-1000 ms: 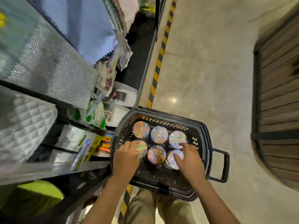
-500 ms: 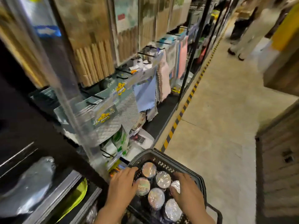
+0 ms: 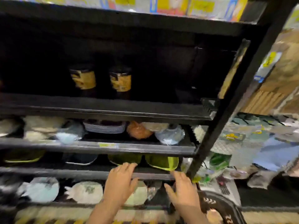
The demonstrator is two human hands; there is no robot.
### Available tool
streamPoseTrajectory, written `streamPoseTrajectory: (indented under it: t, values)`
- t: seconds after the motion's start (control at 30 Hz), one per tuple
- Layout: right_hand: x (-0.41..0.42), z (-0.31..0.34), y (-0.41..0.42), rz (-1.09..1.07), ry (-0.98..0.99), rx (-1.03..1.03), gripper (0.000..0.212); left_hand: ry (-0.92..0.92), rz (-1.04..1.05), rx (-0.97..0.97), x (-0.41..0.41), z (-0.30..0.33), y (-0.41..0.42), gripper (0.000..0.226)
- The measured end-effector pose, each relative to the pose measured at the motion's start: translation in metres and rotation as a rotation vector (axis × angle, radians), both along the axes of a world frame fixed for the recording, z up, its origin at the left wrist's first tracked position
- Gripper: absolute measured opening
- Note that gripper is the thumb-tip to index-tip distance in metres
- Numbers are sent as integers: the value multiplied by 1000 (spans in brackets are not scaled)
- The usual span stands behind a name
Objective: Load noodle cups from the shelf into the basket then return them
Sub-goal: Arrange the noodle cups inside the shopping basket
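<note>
Both hands, left hand [image 3: 120,183] and right hand [image 3: 184,189], lifted out of the basket [image 3: 223,206] (lower right of them), fingers spread and empty. Two noodle cups [image 3: 83,79] wait on the shelf [image 3: 103,109] well above, so probably still loading.

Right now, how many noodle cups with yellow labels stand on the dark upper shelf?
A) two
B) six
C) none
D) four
A: two noodle cups stand side by side on the dark upper shelf, with nothing else discernible beside them in the blurred view.
</note>
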State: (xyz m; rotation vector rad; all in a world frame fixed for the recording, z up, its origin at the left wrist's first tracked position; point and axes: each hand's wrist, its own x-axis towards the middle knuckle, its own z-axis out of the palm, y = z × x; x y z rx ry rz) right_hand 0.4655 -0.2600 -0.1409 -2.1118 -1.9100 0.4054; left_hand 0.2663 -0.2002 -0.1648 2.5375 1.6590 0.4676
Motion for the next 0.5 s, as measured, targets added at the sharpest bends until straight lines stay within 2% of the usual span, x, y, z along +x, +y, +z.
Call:
streamPoseTrajectory:
  t: [0.1,0.2,0.3,0.5]
  values:
    - [-60,7,19,185,21,59,44,13,186,42,-74,11,-18,46]
    - [-133,18,34,329,27,9,47,41,341,57,-148,14,-41,37]
    - [-205,22,45,464,22,14,48,2,494,5,-219,16,-64,38]
    - [-354,18,62,607,60,3,47,-31,647,24,-351,22,-83,33]
